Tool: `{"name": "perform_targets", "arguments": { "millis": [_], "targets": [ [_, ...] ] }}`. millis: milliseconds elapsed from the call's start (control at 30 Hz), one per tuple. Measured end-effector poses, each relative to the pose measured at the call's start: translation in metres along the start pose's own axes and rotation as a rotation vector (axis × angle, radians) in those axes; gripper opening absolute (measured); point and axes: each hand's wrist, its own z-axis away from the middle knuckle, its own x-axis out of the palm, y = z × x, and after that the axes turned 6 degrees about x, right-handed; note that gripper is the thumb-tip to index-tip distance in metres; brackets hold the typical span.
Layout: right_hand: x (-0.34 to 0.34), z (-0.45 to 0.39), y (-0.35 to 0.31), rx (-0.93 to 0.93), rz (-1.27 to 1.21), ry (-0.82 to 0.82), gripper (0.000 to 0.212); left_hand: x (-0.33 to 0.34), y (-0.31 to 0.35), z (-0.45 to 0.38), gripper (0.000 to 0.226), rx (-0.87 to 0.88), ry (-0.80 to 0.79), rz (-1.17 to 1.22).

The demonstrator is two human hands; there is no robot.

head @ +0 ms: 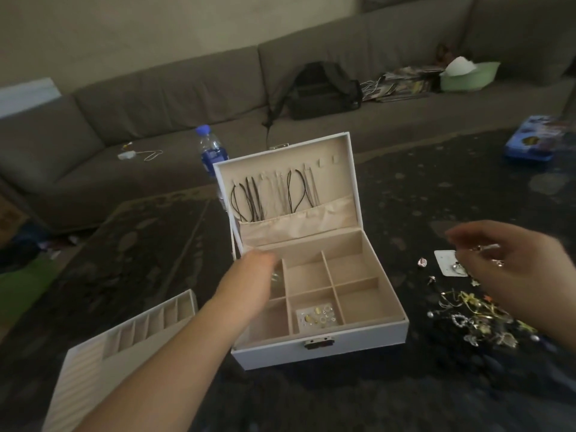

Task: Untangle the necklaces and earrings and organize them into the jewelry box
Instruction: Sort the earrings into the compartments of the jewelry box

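Removable tray (131,335) at left on dark tabletop (405,194); left hand (254,275) in open jewelry box (321,347), left-rear compartment, fingers blurred, grip cannot tell; necklaces (274,194) hang in lid; right hand (511,260) loosely curled, pinching small earring, above tangled jewelry pile (477,319).

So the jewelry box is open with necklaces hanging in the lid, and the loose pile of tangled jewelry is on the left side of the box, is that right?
Not quite. The head view shows the jewelry box open with necklaces hanging in its lid, but the tangled jewelry pile lies to the right of the box, below the right hand.
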Motion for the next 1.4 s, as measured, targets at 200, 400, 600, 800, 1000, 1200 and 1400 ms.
{"name": "perform_targets", "arguments": {
  "millis": [200,400,600,800,1000,1200,1400],
  "targets": [
    [-0.002,0.001,-0.003,0.004,0.035,0.015,0.025,0.013,0.009,-0.004,0.034,-0.035,-0.101,-0.198],
    [-0.006,0.000,-0.002,0.020,0.059,0.014,0.027,0.011,0.003,-0.009,0.043,-0.009,-0.184,-0.072],
    [-0.013,-0.002,0.001,0.030,0.074,0.053,0.035,-0.035,-0.002,0.000,0.037,-0.030,-0.086,0.243],
    [-0.024,-0.006,0.008,0.037,0.081,0.046,0.033,-0.044,-0.007,0.008,0.031,0.133,0.081,0.108],
    [-0.036,-0.013,0.035,0.096,0.300,-0.024,0.023,-0.033,0.026,0.010,0.018,0.295,0.070,0.304],
    [-0.055,-0.013,0.054,0.200,0.531,-0.353,0.021,-0.015,0.133,0.007,0.018,0.531,0.090,0.365],
    [-0.041,-0.011,0.057,0.131,0.588,-0.494,0.006,0.025,0.198,-0.026,0.025,0.637,-0.010,0.131]
  ]
}}
